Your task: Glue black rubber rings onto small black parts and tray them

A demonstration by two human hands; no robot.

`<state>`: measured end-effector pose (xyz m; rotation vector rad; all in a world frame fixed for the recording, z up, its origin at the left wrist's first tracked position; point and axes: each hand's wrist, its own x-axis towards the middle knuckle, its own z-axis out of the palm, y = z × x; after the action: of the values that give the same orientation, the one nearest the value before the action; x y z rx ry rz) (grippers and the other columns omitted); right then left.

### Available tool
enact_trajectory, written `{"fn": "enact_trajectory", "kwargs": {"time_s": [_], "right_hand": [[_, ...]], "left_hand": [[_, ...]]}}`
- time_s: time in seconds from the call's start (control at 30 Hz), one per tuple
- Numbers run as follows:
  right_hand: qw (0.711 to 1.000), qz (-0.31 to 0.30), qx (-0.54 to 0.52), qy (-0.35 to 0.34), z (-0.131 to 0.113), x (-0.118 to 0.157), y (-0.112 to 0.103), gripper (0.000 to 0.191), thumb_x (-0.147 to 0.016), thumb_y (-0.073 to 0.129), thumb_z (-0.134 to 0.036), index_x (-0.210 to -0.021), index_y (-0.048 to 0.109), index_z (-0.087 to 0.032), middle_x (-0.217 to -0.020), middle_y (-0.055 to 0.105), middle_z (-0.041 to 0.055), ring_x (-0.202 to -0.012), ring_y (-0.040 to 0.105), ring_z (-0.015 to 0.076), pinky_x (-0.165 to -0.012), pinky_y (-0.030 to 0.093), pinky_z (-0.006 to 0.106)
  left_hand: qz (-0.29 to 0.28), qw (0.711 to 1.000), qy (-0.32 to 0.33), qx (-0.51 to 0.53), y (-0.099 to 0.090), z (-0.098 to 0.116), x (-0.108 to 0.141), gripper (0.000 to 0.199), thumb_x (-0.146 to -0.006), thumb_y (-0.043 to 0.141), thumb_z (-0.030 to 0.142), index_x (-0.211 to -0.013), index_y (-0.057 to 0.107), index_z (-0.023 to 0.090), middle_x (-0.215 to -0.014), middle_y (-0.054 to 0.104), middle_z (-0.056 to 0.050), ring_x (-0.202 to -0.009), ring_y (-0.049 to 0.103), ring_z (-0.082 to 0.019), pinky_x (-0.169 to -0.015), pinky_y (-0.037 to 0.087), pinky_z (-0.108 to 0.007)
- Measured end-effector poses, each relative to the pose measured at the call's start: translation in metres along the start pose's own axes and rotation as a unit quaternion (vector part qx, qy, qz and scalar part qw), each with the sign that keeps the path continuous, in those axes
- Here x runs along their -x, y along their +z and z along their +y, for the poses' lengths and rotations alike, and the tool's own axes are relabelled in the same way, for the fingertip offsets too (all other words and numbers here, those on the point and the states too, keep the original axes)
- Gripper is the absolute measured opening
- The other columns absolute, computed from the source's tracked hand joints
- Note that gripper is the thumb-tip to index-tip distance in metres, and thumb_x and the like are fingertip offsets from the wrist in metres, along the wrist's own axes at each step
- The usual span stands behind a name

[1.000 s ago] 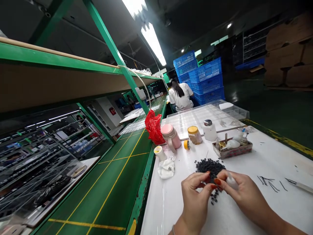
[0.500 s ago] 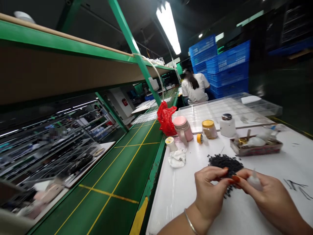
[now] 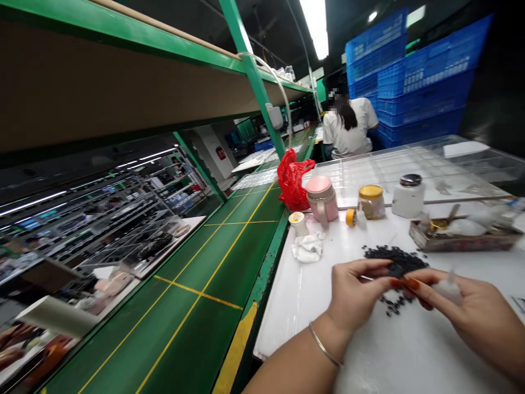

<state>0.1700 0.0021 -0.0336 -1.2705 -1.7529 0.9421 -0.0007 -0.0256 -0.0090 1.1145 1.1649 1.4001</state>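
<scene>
Over the white worktop [image 3: 303, 317], my left hand [image 3: 356, 293] is closed in a pinch, a metal bangle on its wrist. Its fingertips meet those of my right hand [image 3: 471, 301], and whatever is between them is too small or hidden to make out. Tucked in the curled fingers of my right hand is a small whitish squeeze bottle [image 3: 449, 288] with a thin nozzle tip pointing up. Just behind and below the fingertips lies a pile of small black ring-like pieces [image 3: 394, 257], some scattered toward me.
Behind the pile stand a pink cup [image 3: 322, 200], a yellow-lidded jar [image 3: 371, 202], a white bottle [image 3: 408, 197] and an open box of tools [image 3: 463, 241]. Crumpled tissue [image 3: 307, 249] and a red bag [image 3: 293, 180] lie leftward. A green conveyor belt [image 3: 184, 323] runs alongside. A person [image 3: 348, 128] sits ahead.
My view has shifted, so the bench things appear further right and higher. Both hands stay pinched together at the fingertips, and the bottle remains in my right hand.
</scene>
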Motion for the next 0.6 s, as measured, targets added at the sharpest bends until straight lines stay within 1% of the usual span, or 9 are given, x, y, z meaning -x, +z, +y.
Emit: {"fn": "enact_trajectory", "kwargs": {"time_s": [0.03,0.1,0.2,0.3,0.37,0.5,0.6], "right_hand": [[1.000,-0.003,-0.009,0.000,-0.008,0.002,-0.001,0.033,-0.081,0.056,-0.056,-0.078,0.071,-0.027,-0.070,0.067,0.0062,-0.067,0.062,0.0241,-0.065,0.046,0.035],[0.999,0.016,-0.033,-0.021,-0.022,0.003,-0.004,0.033,-0.083,0.057,-0.052,-0.079,0.071,-0.023,-0.072,0.067,0.0063,-0.066,0.060,0.0219,-0.067,0.045,0.033],[0.997,0.025,-0.058,-0.048,-0.034,0.001,-0.007,0.029,-0.084,0.059,-0.045,-0.078,0.070,-0.019,-0.071,0.067,0.0055,-0.062,0.058,0.0183,-0.064,0.044,0.029],[0.995,0.016,-0.070,-0.064,-0.036,0.000,-0.009,0.025,-0.087,0.057,-0.038,-0.078,0.068,-0.017,-0.069,0.066,0.0039,-0.062,0.057,0.0160,-0.062,0.043,0.027],[0.993,0.017,-0.081,-0.083,-0.036,0.000,-0.009,0.024,-0.088,0.057,-0.035,-0.078,0.068,-0.017,-0.069,0.066,0.0030,-0.063,0.058,0.0152,-0.063,0.043,0.026],[0.990,0.035,-0.077,-0.112,-0.036,0.001,-0.006,0.024,-0.090,0.057,-0.033,-0.075,0.067,-0.016,-0.069,0.066,0.0018,-0.065,0.059,0.0131,-0.064,0.044,0.024],[0.988,0.039,-0.058,-0.138,-0.037,0.000,-0.004,0.021,-0.090,0.057,-0.031,-0.078,0.068,-0.017,-0.072,0.068,0.0014,-0.066,0.061,0.0126,-0.065,0.045,0.023]], "left_hand": [[-0.004,0.999,-0.019,0.026,-0.002,0.002,-0.001,0.047,-0.057,0.087,0.036,-0.097,0.076,0.014,-0.085,0.072,-0.012,-0.074,0.066,-0.020,-0.065,0.054,-0.028],[-0.016,0.996,-0.056,0.069,-0.005,0.005,-0.004,0.045,-0.058,0.086,0.031,-0.097,0.075,0.011,-0.082,0.072,-0.012,-0.068,0.064,-0.016,-0.058,0.050,-0.023],[-0.017,0.986,-0.105,0.128,-0.010,0.009,-0.008,0.040,-0.062,0.085,0.027,-0.096,0.073,0.010,-0.080,0.072,-0.012,-0.064,0.063,-0.013,-0.054,0.048,-0.017],[-0.004,0.968,-0.150,0.199,-0.012,0.011,-0.010,0.038,-0.057,0.087,0.023,-0.091,0.073,0.011,-0.076,0.071,-0.010,-0.060,0.061,-0.010,-0.054,0.048,-0.015],[-0.002,0.958,-0.171,0.229,-0.014,0.013,-0.010,0.040,-0.054,0.089,0.021,-0.089,0.072,0.011,-0.074,0.070,-0.009,-0.059,0.061,-0.009,-0.054,0.048,-0.014],[-0.001,0.949,-0.197,0.244,-0.015,0.015,-0.010,0.040,-0.052,0.090,0.019,-0.087,0.072,0.011,-0.073,0.069,-0.008,-0.059,0.061,-0.008,-0.054,0.049,-0.013],[-0.009,0.951,-0.195,0.241,-0.013,0.015,-0.011,0.039,-0.054,0.089,0.019,-0.088,0.072,0.012,-0.074,0.069,-0.008,-0.060,0.061,-0.008,-0.055,0.050,-0.013]]}}
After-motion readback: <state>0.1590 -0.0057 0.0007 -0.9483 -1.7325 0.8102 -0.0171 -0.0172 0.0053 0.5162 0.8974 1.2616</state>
